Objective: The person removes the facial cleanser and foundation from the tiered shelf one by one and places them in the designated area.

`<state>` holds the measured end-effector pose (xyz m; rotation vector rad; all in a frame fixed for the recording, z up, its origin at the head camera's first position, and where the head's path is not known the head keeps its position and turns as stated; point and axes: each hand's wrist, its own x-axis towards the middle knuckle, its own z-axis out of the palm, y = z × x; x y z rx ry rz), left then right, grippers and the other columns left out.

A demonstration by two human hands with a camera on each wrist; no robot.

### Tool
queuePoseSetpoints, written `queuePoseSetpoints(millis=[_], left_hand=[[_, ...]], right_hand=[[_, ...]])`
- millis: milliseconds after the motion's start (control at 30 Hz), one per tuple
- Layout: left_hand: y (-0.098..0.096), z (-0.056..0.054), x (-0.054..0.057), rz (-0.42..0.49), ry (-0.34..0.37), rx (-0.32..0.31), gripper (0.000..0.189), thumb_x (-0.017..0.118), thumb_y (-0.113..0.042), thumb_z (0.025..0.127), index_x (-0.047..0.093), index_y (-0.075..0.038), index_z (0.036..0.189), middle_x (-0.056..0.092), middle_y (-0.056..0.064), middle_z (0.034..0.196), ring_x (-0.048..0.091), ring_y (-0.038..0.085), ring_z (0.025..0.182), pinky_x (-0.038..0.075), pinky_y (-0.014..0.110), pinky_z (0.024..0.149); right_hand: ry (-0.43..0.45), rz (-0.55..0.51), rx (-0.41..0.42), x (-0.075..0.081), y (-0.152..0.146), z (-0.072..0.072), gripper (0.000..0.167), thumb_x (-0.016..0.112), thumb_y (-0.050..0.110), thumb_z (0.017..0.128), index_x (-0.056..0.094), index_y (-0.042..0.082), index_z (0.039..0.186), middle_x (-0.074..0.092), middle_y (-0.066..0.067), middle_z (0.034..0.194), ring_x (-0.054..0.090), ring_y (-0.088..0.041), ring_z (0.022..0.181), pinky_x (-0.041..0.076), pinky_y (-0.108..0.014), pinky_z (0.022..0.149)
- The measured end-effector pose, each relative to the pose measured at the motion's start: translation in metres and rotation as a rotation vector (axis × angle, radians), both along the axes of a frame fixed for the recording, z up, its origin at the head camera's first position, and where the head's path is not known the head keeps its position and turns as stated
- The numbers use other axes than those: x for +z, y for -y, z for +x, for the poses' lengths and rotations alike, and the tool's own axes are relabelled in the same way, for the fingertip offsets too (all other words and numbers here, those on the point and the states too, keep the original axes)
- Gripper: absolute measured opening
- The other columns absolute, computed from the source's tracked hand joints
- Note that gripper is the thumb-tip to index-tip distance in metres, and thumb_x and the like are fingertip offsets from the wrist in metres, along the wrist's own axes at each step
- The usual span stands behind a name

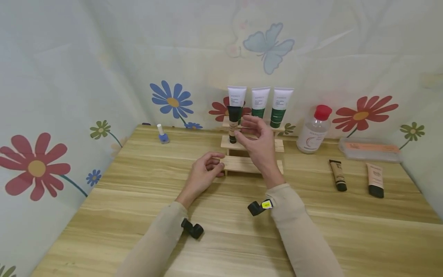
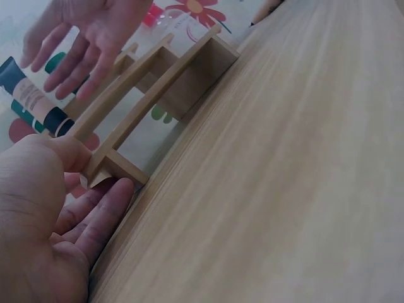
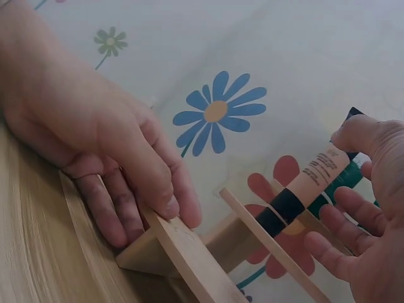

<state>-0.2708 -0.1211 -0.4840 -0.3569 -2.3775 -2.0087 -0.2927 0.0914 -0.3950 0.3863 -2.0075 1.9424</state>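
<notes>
We see the left hand (image 1: pixel 205 169) pinching a smooth, three-tier wooden rack (image 1: pixel 242 164) at eight o'clock. The right hand (image 1: pixel 257 142), fingers apart, is beside one slim beige-and-black tube (image 1: pixel 232 129), upright mid-rack at eleven o'clock; above, we count three flat-ended tubes (image 1: pixel 260 100).

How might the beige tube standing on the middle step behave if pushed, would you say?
The tube would probably tip easily, standing tall on its narrow black cap. Its flattened end suggests a squeezable body, likely to give slightly.
</notes>
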Motion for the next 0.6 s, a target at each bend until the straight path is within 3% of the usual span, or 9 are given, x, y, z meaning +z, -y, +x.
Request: queuePoseSetpoints(millis=[200, 367, 600], left_hand=[[0.0, -0.001, -0.001, -0.003, -0.004, 0.0, 0.027, 0.073, -0.011, 0.109, 0.074, -0.011, 0.136, 0.075, 0.017, 0.116, 0.078, 0.03, 0.103, 0.073, 0.038, 0.085], [-0.001, -0.001, 0.0, 0.0, -0.008, 0.001, 0.026, 0.073, -0.01, 0.109, 0.074, -0.009, 0.135, 0.076, 0.017, 0.115, 0.078, 0.03, 0.102, 0.073, 0.038, 0.085], [0.0, 0.001, 0.002, 0.009, -0.004, -0.001, 0.024, 0.073, -0.01, 0.109, 0.074, -0.01, 0.134, 0.076, 0.017, 0.115, 0.078, 0.029, 0.101, 0.073, 0.039, 0.084]], right_hand=[[0.013, -0.003, 0.001, -0.005, 0.008, -0.007, 0.05, 0.087, 0.01, 0.098, 0.069, 0.011, 0.145, 0.073, -0.013, 0.134, 0.072, -0.031, 0.121, 0.067, -0.041, 0.102], [0.006, -0.01, -0.002, -0.01, 0.013, -0.012, 0.048, 0.086, 0.007, 0.098, 0.069, 0.008, 0.143, 0.074, -0.014, 0.132, 0.074, -0.03, 0.118, 0.065, -0.048, 0.105], [0.012, 0.012, -0.042, -0.013, 0.019, -0.016, 0.043, 0.085, 0.006, 0.099, 0.07, 0.008, 0.139, 0.075, -0.013, 0.127, 0.074, -0.027, 0.112, 0.067, -0.036, 0.096]])
